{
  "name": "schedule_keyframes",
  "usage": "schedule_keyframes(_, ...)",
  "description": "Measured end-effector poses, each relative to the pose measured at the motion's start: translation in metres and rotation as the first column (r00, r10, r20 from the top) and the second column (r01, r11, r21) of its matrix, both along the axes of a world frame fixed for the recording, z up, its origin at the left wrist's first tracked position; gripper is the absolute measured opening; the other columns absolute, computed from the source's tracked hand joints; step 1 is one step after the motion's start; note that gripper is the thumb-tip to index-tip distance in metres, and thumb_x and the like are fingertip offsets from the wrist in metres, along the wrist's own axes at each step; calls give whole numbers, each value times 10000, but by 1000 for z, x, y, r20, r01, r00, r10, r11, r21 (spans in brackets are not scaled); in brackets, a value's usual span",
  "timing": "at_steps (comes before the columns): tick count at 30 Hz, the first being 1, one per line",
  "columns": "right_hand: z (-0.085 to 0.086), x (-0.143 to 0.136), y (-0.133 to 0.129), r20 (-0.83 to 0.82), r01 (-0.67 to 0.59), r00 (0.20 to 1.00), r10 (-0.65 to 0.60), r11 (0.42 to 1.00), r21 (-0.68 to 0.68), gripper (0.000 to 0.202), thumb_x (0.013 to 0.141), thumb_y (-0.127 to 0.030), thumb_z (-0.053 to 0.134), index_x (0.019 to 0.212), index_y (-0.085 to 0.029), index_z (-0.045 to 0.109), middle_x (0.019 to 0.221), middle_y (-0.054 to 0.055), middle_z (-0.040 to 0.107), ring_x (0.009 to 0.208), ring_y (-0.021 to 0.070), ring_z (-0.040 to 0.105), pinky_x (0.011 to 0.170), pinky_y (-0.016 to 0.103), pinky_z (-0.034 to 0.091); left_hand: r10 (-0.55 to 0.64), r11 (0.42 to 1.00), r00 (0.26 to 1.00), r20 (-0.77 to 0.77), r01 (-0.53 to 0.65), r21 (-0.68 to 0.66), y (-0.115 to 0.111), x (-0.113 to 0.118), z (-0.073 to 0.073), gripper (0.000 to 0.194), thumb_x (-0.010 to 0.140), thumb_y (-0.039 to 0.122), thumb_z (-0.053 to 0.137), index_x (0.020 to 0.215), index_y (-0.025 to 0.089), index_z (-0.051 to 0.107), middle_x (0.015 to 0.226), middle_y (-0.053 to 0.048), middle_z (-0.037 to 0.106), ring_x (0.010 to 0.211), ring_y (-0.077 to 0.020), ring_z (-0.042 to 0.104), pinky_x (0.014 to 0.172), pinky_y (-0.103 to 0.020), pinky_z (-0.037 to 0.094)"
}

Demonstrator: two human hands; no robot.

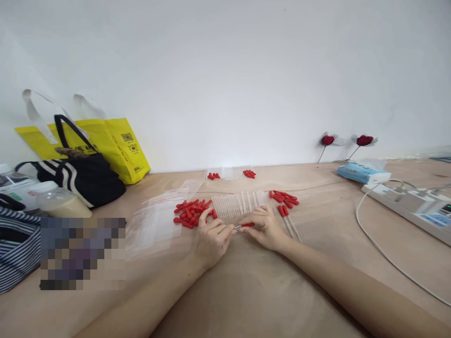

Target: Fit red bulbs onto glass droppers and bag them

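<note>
Between my two hands, just in front of a row of glass dropper tubes (239, 204), is a dropper. My left hand (212, 238) pinches its glass tube (237, 228). My right hand (265, 228) grips the red rubber bulb (248, 225) at the other end. The fingers cover the join, so how far the tube sits in the bulb cannot be seen. Beside my left hand lies a pile of loose red bulbs (190, 214). More red bulbs (288, 199) lie beyond my right hand. Two droppers (286, 217) with bulbs on their tubes lie right of it.
Clear plastic bags (158, 220) lie flat at left. Against the wall lies a bag with tubes and red bulbs (230, 174). A yellow bag (130, 155), black bag (88, 178) and jar (59, 202) stand left. A tissue pack (362, 172), power strip (419, 211) and white cable (373, 244) lie right.
</note>
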State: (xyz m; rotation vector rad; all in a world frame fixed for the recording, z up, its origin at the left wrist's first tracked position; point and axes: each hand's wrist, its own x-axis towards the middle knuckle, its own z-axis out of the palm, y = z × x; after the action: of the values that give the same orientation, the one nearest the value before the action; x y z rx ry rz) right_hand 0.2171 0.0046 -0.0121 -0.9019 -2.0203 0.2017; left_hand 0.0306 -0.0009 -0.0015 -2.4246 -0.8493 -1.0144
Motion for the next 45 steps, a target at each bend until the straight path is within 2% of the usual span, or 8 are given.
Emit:
schedule_keyframes(8, 8, -17, -2, -514, -302, 857, 48, 854, -424, 288, 698, -444, 600, 801, -176, 577, 713, 17, 609, 688, 141, 550, 656, 281, 417, -31, 992, 989, 148, 49, -118, -8, 4, 9, 179, 836, 186, 438, 788, 190, 610, 616, 45, 669, 588, -119, 584, 991, -501, 158)
schedule_keyframes(12, 29, 0, 8, -581, -281, 811, -69, 825, -490, 369, 696, -442, 583, 957, -184, 545, 736, 2, 597, 690, 128, 546, 644, 263, 418, -40, 976, 989, 145, 70, -206, -10, 1, 14, 194, 818, 213, 431, 910, 197, 600, 768, 8, 690, 757, -167, 605, 1000, -501, 133)
schedule_keyframes(17, 55, 74, 26, -205, 58, 927, -314, 659, -750, 421, 632, -326, 647, 985, -153, 495, 644, -7, 580, 571, 121, 538, 503, 227, 393, 61, 964, 991, 118, -27, -266, -5, -3, 12, 145, 797, 244, 477, 845, 216, 611, 773, 9, 686, 764, -169, 597, 1003, -487, 137)
schedule_keyframes(20, 54, 105, 31, 238, 435, 877, -418, 477, -764, 376, 586, -241, 674, 908, -131, 513, 580, -5, 581, 489, 116, 506, 437, 219, 353, 69, 960, 993, 93, -41, -276, -3, -4, 8, 125, 795, 243, 491, 823, 217, 610, 770, 19, 682, 762, -159, 591, 1007, -474, 135)
schedule_keyframes(23, 46, 111, 35, 415, 551, 827, -379, 407, -728, 201, 560, -209, 678, 699, -147, 547, 495, -9, 558, 483, 132, 510, 416, 217, 324, 67, 958, 995, 76, -43, -283, -3, -4, 6, 114, 796, 247, 498, 804, 221, 609, 755, 27, 679, 762, -154, 584, 1009, -465, 125)
schedule_keyframes(32, 36, 108, 42, 480, 558, 830, -285, 445, -701, 284, 525, -222, 683, 406, -175, 430, 419, -29, 513, 469, 117, 500, 427, 209, 316, 71, 939, 997, 24, -59, -339, -3, -5, 6, 134, 814, 250, 480, 752, 232, 598, 739, 48, 672, 756, -145, 571, 1004, -463, 98)
schedule_keyframes(40, 38, 109, 40, 556, 610, 785, -274, 498, -616, 248, 577, -313, 657, 440, -177, 502, 450, -13, 552, 441, 113, 490, 412, 210, 296, 71, 936, 997, 24, -58, -347, -3, -5, 5, 146, 815, 251, 480, 731, 232, 599, 717, 52, 670, 729, -140, 567, 992, -452, 137)
schedule_keyframes(45, 41, 101, 47, 565, 705, 689, -453, 599, -380, 220, 707, -373, 535, 764, -185, 634, 775, 44, 640, 712, 159, 572, 526, 214, 347, 88, 939, 995, 39, -69, -336, -1, -4, 3, 119, 797, 246, 500, 730, 229, 597, 717, 46, 671, 732, -147, 565, 995, -463, 129)
